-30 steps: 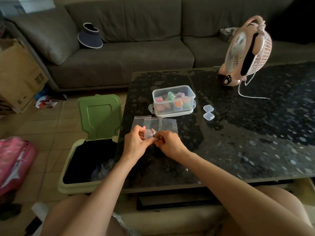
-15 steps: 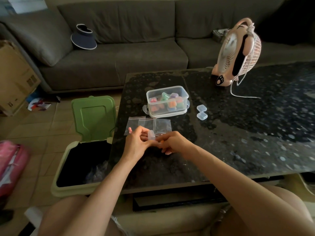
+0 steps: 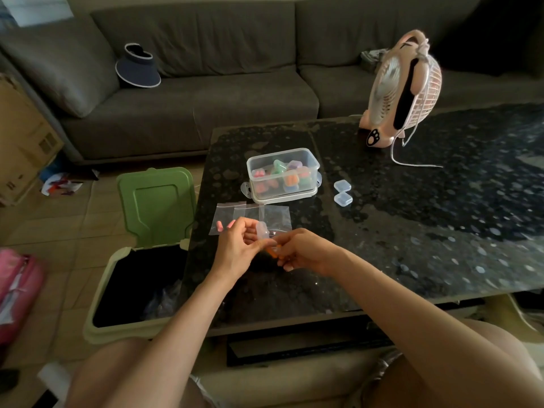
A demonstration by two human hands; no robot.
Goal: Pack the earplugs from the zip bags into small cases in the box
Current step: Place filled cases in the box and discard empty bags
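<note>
Raised small case (image 3: pixel 262 230) sits pinched between both hands (image 3: pixel 235 248) (image 3: pixel 306 251).

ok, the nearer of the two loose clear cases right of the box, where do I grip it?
Nearer case: pinch its left and right edges from straight above. It lies flat and low on the table, and the other case sits close behind it, blocking that side.

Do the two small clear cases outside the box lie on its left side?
No, the two small clear cases lie on the table to the right of the box, apart from it.
</note>
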